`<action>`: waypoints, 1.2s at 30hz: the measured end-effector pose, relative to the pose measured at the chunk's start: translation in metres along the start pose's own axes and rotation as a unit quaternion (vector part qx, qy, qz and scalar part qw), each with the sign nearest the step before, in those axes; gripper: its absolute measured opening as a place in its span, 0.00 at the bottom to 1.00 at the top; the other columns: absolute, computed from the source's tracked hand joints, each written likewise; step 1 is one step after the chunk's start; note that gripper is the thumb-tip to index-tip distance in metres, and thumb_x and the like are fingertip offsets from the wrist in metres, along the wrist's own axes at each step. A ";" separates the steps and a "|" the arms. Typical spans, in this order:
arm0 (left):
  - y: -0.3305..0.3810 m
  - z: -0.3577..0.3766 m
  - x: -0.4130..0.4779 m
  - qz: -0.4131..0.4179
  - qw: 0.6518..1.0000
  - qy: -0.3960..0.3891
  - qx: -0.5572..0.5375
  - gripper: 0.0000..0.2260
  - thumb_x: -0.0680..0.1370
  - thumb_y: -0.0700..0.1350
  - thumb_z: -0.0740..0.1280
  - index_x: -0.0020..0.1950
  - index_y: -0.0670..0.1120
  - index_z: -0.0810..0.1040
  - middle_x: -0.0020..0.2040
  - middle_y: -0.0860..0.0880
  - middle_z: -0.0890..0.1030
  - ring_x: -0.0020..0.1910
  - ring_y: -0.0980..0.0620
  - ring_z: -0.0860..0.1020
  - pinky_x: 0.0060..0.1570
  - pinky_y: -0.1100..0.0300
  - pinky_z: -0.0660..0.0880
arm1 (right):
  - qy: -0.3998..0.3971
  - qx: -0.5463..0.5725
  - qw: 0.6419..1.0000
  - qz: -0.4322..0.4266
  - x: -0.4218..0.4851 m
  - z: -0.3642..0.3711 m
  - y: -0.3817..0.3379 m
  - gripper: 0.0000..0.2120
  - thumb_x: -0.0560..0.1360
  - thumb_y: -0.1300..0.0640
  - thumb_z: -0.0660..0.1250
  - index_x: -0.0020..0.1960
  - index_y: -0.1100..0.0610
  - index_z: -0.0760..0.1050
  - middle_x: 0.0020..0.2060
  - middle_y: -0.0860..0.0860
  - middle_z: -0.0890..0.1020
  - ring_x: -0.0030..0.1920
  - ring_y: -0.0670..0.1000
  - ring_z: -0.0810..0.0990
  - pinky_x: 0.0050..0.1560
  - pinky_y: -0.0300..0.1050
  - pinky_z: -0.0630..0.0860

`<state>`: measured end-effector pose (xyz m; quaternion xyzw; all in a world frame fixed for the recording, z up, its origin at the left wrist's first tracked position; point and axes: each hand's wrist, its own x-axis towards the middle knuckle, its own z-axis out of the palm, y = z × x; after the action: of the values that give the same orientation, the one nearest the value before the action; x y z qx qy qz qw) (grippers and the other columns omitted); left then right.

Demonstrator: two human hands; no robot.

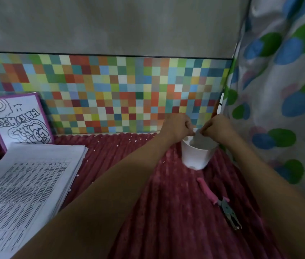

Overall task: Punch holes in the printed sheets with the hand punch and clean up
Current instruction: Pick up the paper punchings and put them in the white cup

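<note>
Punching appears done: the hand punch (pixel 218 201) lies on the cloth (pixel 166 212) right of the stacked printed sheets (pixel 26 180), the left hand (pixel 178 128) and right hand (pixel 218 128) pinch a pale scrap (pixel 197 136) over the cup (pixel 194 156), and scattered chads (pixel 129 140) remain.

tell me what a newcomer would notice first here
The bright checkered panel along the back grabs the eye first. Right of centre, the left hand and right hand pinch what looks like a pale paper over a white cup on the ribbed red cloth. A thick stack of printed sheets lies at lower left; the pink-handled hand punch lies on the cloth nearer than the cup.
</note>
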<state>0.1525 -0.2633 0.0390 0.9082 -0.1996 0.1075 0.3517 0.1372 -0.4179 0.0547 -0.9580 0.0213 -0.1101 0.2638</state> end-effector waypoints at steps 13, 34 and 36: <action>-0.011 -0.004 0.000 0.027 0.998 0.001 0.053 0.10 0.69 0.51 0.77 0.35 0.46 0.85 0.38 0.50 0.84 0.40 0.52 0.80 0.42 0.55 0.76 | 0.044 -0.075 0.996 -0.030 -0.008 -0.001 -0.004 0.06 0.69 0.65 0.72 0.42 0.56 0.85 0.48 0.58 0.83 0.51 0.61 0.80 0.50 0.52 0.79; -0.131 -0.120 -0.252 -0.202 0.971 0.097 0.079 0.04 0.74 0.43 0.73 0.47 0.45 0.85 0.43 0.51 0.82 0.42 0.56 0.77 0.43 0.64 0.68 | 0.045 -0.042 0.995 -0.074 -0.056 0.158 -0.020 0.05 0.70 0.64 0.68 0.38 0.65 0.82 0.36 0.61 0.84 0.38 0.62 0.82 0.41 0.52 0.80; -0.131 -0.113 -0.253 -0.191 0.970 0.081 0.123 0.06 0.75 0.48 0.72 0.49 0.48 0.85 0.45 0.52 0.79 0.44 0.55 0.76 0.42 0.63 0.65 | 0.051 -0.047 0.995 -0.079 -0.060 0.155 -0.020 0.06 0.70 0.67 0.68 0.36 0.66 0.81 0.34 0.62 0.83 0.36 0.62 0.80 0.39 0.51 0.78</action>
<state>-0.0229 -0.0255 -0.0419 0.9542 0.0217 0.1349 0.2663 0.1126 -0.3178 -0.0766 -0.9612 -0.0357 -0.1780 0.2079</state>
